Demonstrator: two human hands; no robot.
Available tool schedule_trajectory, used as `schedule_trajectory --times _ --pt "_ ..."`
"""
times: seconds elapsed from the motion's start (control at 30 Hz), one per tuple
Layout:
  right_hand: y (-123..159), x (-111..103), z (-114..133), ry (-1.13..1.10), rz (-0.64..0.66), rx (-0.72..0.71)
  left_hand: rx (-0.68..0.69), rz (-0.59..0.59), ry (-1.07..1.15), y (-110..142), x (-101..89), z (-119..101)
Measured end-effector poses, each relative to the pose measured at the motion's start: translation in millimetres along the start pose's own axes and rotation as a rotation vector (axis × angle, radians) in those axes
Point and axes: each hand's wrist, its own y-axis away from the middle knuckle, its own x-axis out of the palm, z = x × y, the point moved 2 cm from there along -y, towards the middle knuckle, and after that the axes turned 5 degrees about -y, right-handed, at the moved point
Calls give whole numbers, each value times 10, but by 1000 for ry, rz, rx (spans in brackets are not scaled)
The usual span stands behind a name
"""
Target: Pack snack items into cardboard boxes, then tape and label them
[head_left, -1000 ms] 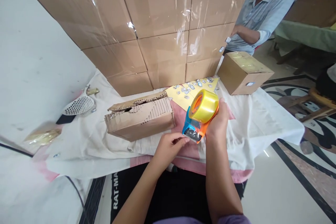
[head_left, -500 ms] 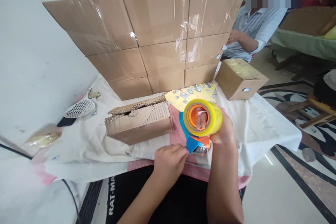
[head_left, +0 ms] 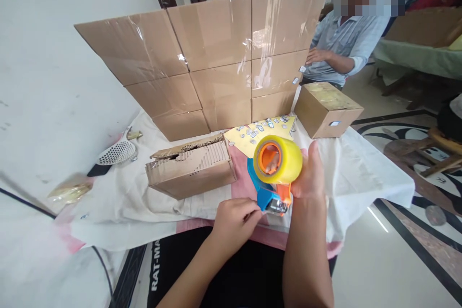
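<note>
My right hand (head_left: 312,178) holds a blue and orange tape dispenser (head_left: 265,197) loaded with a wide yellow roll of packing tape (head_left: 291,160). Its thumb points up, and some fingers show through the roll's orange core. Pinched closed, my left hand (head_left: 233,224) touches the blue front corner of the dispenser, beside its metal edge. What sits between those fingertips is too small to make out. Just beyond the roll lies a yellow paper sheet (head_left: 249,137) with small stickers on it. A torn-topped cardboard box (head_left: 195,171) lies left of the dispenser.
A tall wall of taped cardboard boxes (head_left: 220,77) stands at the back of the cloth-covered table (head_left: 361,173). One closed box (head_left: 325,110) rests at the right. A white perforated scoop (head_left: 117,151) lies at the left. Behind the boxes sits another person (head_left: 355,43).
The view has shifted slightly. My right thumb now sticks up clear of the roll, and the roll has turned a little. My left hand stays pinched at the dispenser's front corner.
</note>
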Motion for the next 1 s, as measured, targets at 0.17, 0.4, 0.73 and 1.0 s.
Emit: schedule_trajectory --times 0.17,0.4,0.73,1.0 --pt "-2 50 -242 37 52 -32 -364 57 403 -52 -43 31" --pt "-43 131 -465 -62 -42 -129 -446 93 471 -53 -73 135" --pt "-35 74 -333 -19 -177 -282 -477 152 411 -50 -304 138" --pt "-111 -191 -178 26 -255 -326 -461 100 391 -25 -458 233"
